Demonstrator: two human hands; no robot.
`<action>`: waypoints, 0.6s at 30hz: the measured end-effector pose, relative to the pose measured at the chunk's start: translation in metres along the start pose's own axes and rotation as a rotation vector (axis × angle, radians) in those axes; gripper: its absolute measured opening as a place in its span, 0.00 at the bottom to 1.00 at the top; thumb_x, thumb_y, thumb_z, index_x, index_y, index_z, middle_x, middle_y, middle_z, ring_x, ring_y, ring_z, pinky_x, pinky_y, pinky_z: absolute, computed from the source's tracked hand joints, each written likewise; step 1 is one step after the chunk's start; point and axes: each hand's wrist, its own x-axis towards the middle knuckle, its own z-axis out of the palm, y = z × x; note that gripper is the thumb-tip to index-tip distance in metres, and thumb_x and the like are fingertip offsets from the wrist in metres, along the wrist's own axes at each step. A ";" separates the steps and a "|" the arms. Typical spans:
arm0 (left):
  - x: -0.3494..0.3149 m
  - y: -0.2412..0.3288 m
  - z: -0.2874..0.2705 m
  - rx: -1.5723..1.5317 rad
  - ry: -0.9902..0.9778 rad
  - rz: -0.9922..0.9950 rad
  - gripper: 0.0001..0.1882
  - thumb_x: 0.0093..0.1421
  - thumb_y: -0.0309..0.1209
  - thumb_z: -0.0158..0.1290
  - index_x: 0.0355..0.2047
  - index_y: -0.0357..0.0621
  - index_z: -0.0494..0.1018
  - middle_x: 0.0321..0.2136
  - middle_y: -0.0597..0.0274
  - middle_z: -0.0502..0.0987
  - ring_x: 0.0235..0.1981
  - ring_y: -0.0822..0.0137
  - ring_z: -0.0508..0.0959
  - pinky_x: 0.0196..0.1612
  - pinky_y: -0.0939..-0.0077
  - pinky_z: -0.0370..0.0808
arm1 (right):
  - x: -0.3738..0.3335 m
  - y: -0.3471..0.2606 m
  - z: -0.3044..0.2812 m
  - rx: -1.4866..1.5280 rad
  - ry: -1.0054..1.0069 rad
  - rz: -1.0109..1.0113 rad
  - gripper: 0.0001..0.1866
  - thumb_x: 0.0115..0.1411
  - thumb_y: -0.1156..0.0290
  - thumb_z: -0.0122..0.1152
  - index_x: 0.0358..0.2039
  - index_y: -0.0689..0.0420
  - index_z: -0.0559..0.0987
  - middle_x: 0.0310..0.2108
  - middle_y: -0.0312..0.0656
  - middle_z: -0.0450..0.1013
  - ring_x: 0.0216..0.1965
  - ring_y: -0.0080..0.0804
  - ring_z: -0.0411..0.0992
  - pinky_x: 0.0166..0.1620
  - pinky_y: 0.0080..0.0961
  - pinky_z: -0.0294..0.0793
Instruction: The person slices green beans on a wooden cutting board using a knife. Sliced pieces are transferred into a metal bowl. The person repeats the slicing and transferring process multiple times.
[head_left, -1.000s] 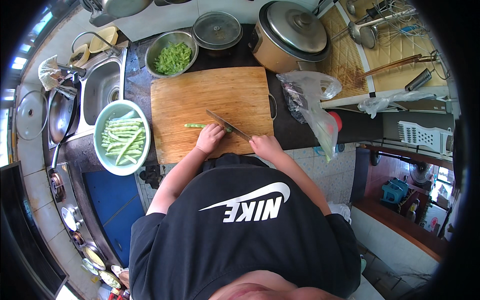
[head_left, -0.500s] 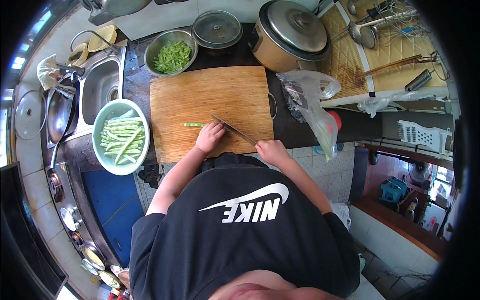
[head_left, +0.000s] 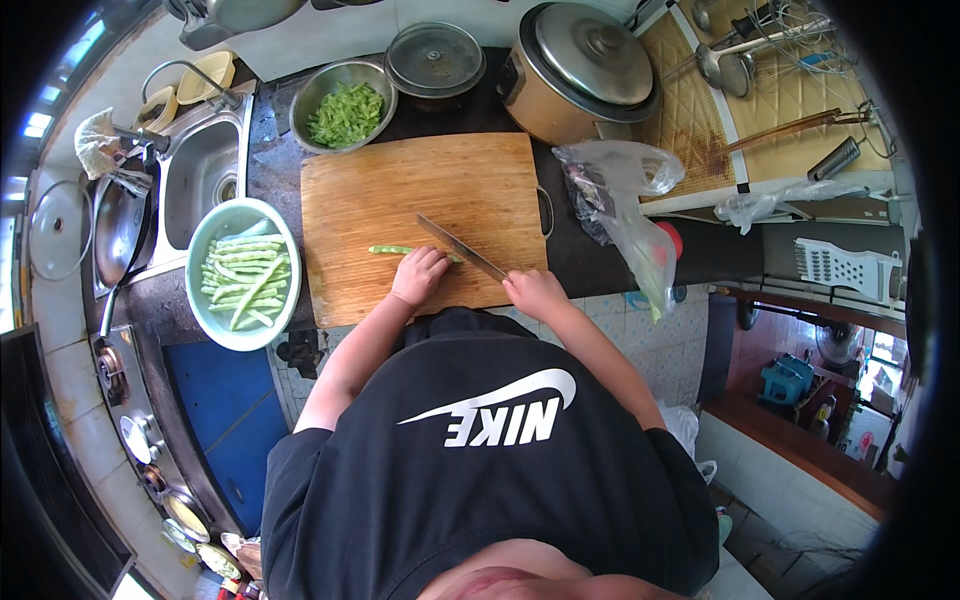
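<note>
Sink [head_left: 196, 185]: a steel one, set into the dark counter [head_left: 700, 255] beyond the basin.
Basin [head_left: 240, 337]: pale green and round, just beside the left edge of my wooden board [head_left: 420, 180], towards its near left corner.
Whole beans [head_left: 247, 283]: long and green, heaped inside the basin.
Steel bowl [head_left: 303, 103]: stands at the board's far edge, near the far left corner, holding chopped greens [head_left: 345, 115].
Green bean [head_left: 388, 250]: lies across the middle of the board, closer to the near edge, one end poking out left of my fingers.
Left hand [head_left: 421, 274]: my fingers are drawn together, pressing the bean to the wood.
Knife [head_left: 460, 246]: slants over the board beside my left fingertips, tip aimed away from me; whether its edge touches the bean, I cannot tell.
Right hand [head_left: 535, 294]: closed round the knife's handle at the near right corner.
Cooker [head_left: 545, 105]: tan, lidded, past the far right corner.
Plastic bag [head_left: 640, 215]: clear, slumped on the counter off the right edge.
</note>
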 end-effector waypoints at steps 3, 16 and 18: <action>-0.002 0.000 0.001 -0.001 0.000 -0.013 0.08 0.46 0.25 0.51 0.29 0.45 0.74 0.31 0.64 0.75 0.35 0.63 0.75 0.35 0.68 0.73 | -0.012 0.002 -0.002 -0.016 -0.004 -0.013 0.14 0.59 0.62 0.49 0.23 0.57 0.75 0.20 0.48 0.74 0.23 0.49 0.74 0.28 0.44 0.72; -0.004 -0.002 0.002 0.030 -0.034 -0.012 0.07 0.46 0.26 0.50 0.27 0.45 0.73 0.33 0.63 0.75 0.36 0.63 0.74 0.35 0.69 0.73 | -0.007 -0.003 -0.014 -0.081 -0.004 -0.121 0.13 0.58 0.63 0.49 0.21 0.55 0.74 0.18 0.47 0.73 0.22 0.47 0.74 0.28 0.43 0.73; -0.004 -0.001 0.001 0.014 -0.049 -0.024 0.06 0.46 0.26 0.50 0.27 0.45 0.73 0.32 0.63 0.74 0.35 0.63 0.74 0.34 0.69 0.73 | -0.007 -0.004 -0.017 -0.098 -0.027 -0.109 0.13 0.58 0.63 0.48 0.21 0.55 0.74 0.18 0.46 0.73 0.22 0.47 0.74 0.28 0.42 0.73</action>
